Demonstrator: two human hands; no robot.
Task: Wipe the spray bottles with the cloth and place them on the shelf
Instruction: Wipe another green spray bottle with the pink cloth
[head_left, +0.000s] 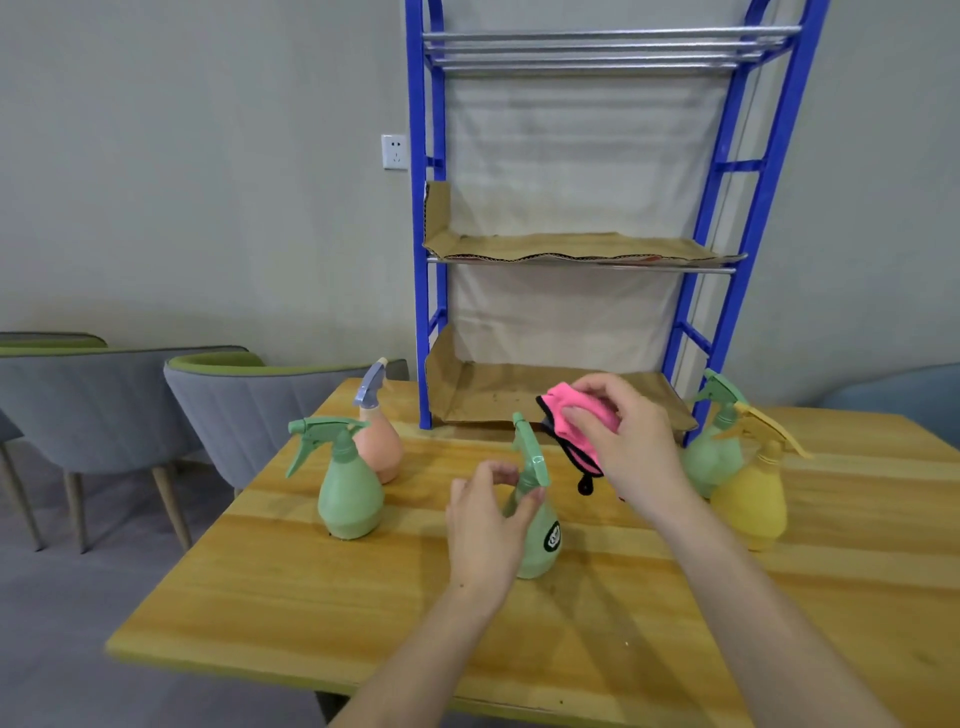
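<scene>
A green spray bottle (540, 540) with a dark label stands mid-table. My left hand (485, 525) curls round its neck just below the trigger head. My right hand (623, 436) holds a bunched pink cloth (569, 423) with a black edge, above and right of that bottle's nozzle. On the left stand another green bottle (348, 493) and a peach bottle (379, 441) with a lilac head. At the right are a green bottle (714, 452) and a yellow bottle (753, 499). The blue shelf (727, 218) rises behind, its cardboard-lined levels (571, 247) bare.
The wooden table (519, 649) has its front edge near me. Grey chairs (218, 405) stand to the left of the table. The shelf's lowest level (498, 389) sits at table height, directly behind the held bottle. A wall socket (395, 151) is left of the shelf.
</scene>
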